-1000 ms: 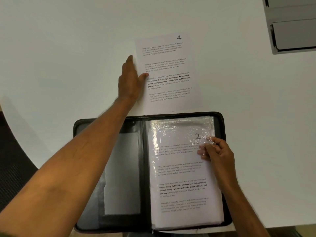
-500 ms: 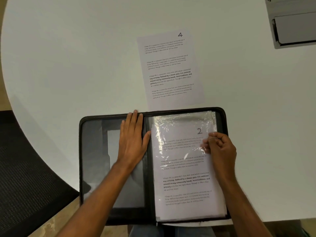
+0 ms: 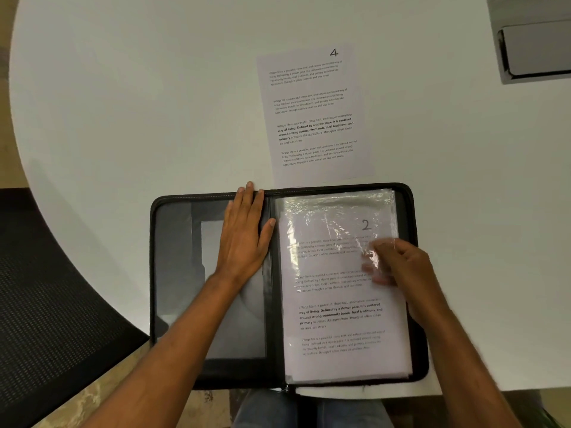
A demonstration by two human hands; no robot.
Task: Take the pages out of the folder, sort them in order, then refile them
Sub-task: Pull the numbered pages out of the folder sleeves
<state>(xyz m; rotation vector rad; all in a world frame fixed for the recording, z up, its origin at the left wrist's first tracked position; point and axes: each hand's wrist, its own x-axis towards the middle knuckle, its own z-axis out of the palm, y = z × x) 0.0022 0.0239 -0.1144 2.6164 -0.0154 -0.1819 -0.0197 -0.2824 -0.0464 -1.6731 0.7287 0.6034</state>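
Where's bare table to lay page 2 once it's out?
Widest bare patch: left of page 4, beyond the folder. Another to its right, short of the grey tray. Nearer in is crowded: folder, left hand, and right hand at the sleeve.

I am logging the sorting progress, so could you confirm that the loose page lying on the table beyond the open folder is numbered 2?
Not quite: the head view shows the loose page on the table beyond the open folder is numbered 4. The page numbered 2 is in the folder's plastic sleeve.
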